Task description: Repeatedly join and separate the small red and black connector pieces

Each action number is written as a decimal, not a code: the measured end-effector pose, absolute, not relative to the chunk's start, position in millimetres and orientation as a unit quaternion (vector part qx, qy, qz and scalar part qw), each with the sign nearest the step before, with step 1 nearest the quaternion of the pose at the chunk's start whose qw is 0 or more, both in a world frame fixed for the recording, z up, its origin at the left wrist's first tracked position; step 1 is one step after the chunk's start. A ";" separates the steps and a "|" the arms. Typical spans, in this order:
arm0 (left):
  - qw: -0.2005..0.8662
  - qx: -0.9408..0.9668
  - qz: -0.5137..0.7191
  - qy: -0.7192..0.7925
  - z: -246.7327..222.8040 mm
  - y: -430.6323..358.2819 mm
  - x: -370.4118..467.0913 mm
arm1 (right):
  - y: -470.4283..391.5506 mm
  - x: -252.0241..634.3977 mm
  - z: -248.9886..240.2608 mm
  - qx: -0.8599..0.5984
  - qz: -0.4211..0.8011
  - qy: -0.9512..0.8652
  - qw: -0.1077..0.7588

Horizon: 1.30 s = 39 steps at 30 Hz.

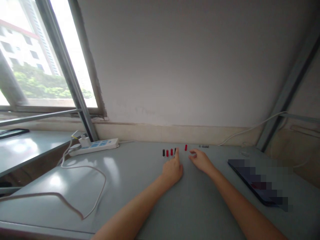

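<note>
A white power strip (pixel 96 146) with a plugged-in adapter lies at the far left of the grey table (pixel 140 200), its white cable (pixel 82 186) looping toward the near edge. Further right, near the wall, a short row of small black and red cylindrical caps (pixel 167 152) stands upright, apart from one another. The left hand (pixel 172 170) rests on the table just behind the row, fingers curled under and the index finger stretched forward so that its tip touches or covers the last cap in the line; it holds nothing. A lone red cap (pixel 186 147) stands a little beyond, between the two hands and closer to the wall. The right hand (pixel 201 160) lies just beside it, fingers loosely bunched and pointing left; whether anything sits between its fingertips cannot be told at this size. Behind that hand a cluster of tiny dark metal parts (pixel 204 146) lies close to the wall. At far right a dark phone (pixel 257 180), its screen blurred, lies flat.

The caps look light, hard and smooth, probably plastic, so they should tip or roll at a slight nudge and stand little risk of breaking. A fingertip pinch across the round sides, near the middle of the height, seems the surest hold; pushing from the top would likely knock one over into its neighbours.
</note>
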<state>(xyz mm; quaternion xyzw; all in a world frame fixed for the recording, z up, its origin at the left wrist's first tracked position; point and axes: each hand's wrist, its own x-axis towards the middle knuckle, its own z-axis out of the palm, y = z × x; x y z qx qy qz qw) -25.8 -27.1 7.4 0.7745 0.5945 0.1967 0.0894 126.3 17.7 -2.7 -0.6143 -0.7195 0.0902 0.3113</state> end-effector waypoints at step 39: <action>0.601 0.442 0.574 0.339 8.3 -16.9 -22.8 | 4.5 107.7 7.2 -0.478 0.302 -0.689 0.453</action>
